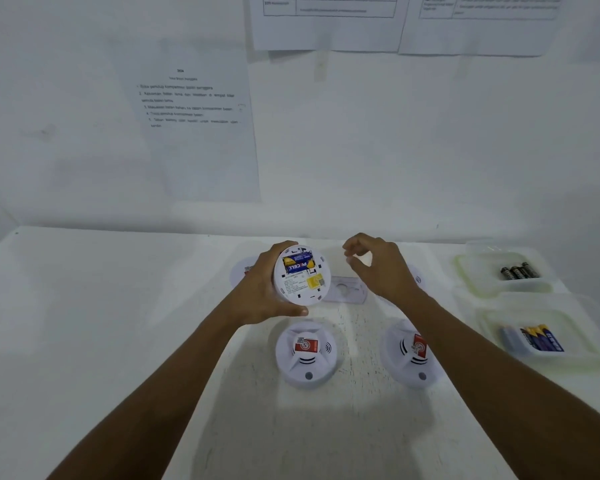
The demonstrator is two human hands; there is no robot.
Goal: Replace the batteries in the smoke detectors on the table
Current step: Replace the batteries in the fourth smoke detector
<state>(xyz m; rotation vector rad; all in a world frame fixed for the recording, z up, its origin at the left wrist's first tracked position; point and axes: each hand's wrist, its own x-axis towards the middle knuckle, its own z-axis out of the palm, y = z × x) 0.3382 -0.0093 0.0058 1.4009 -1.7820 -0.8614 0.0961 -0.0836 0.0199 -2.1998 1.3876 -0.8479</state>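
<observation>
The left grip [261,292] is clasping a tilted detector [303,282], the right grip [378,268] hovering loosely curled and empty; the bared batteries [297,265] could be tipping out.

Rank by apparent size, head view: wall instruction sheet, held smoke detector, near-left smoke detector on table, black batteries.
1. Instruction sheet.
2-3. Held smoke detector and near-left smoke detector: look alike, distances differ, so unranked.
4. Black batteries.
</observation>
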